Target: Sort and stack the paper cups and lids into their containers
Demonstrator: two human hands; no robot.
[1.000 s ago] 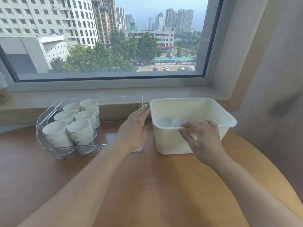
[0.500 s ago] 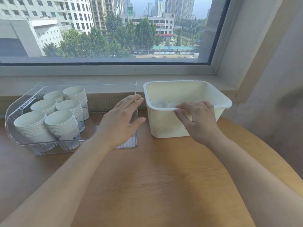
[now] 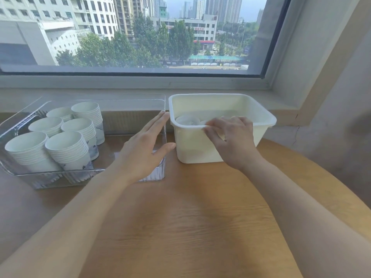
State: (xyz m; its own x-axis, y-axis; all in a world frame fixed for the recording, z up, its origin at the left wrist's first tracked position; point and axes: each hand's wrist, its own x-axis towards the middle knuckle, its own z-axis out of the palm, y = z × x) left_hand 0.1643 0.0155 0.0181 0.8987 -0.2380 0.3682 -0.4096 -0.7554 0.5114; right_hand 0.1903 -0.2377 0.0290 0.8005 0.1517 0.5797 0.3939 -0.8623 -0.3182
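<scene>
- Six stacks of paper cups (image 3: 68,145) stand upright in your clear bin (image 3: 154,177), bunched in its left part, at the table's (image 3: 180,227) far left edge under the windowsill (image 3: 261,101).
- Your left hand (image 3: 143,152) lies flat over the clear bin's right end, fingers straight and together, thumb spread out toward the white tub; it grips nothing, and whether it touches the bin's right wall I cannot tell.
- White tub (image 3: 200,153) sits just beside the clear bin, along the table's far edge, a narrow gap between the two.
- Your right hand (image 3: 233,141) is at the tub's near rim, fingers curled over the edge. They look clamped on that rim, but whether they also pinch a lid I cannot tell.
- Lids (image 3: 187,121): a round white one shows inside the tub, at its left end, another pale shape beside it, partly hidden behind your fingertips.
- Both your forearms reach across the table's near side, well apart from each other.
</scene>
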